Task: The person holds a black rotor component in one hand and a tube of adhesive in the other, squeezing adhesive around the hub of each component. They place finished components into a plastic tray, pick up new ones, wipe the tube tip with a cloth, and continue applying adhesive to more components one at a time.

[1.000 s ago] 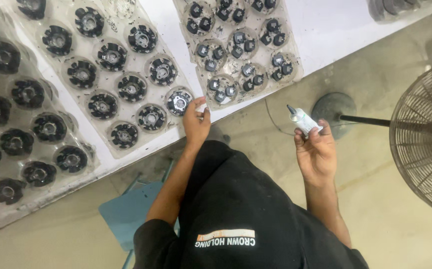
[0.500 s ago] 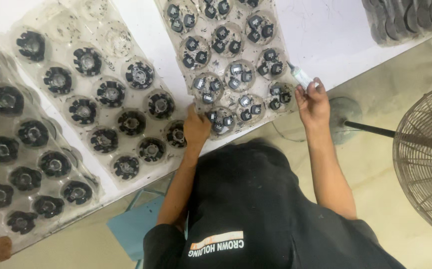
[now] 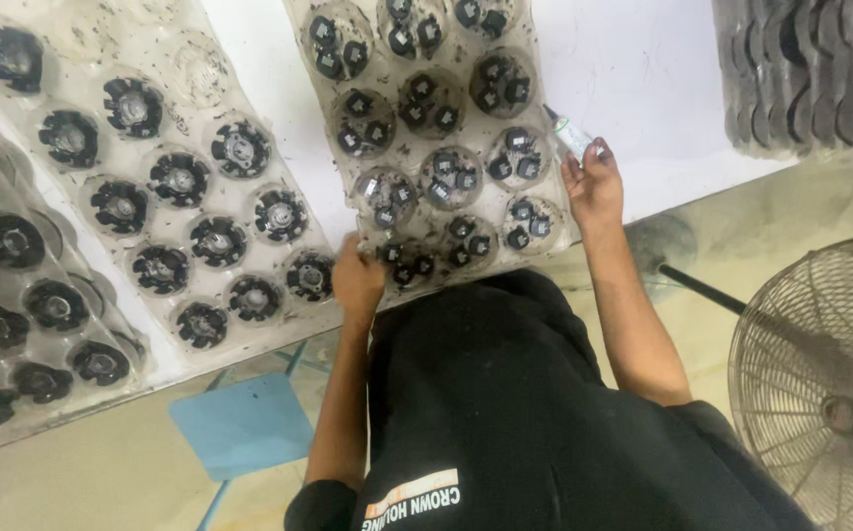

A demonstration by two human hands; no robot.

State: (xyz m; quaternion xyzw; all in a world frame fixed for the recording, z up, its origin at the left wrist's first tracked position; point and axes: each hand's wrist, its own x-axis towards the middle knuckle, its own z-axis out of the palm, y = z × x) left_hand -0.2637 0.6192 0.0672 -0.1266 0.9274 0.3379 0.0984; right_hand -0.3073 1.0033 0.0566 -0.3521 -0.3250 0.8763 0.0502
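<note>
Left hand [image 3: 358, 280] pinching lower edge of clear parts tray [image 3: 446, 147], centre frame; right hand [image 3: 594, 182] clamping small tube [image 3: 569, 133]; steadying tray advisable.

Clear glossy plastic tray [image 3: 545, 231], smudged; black matt parts [image 3: 451, 177]; metal wire fan guard [image 3: 820, 383].

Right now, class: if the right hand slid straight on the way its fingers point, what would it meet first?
The right hand, holding a small tube, points up-left. It would probably first meet the clear tray of small black parts, whose edge it already touches; depth is hard to judge.
</note>
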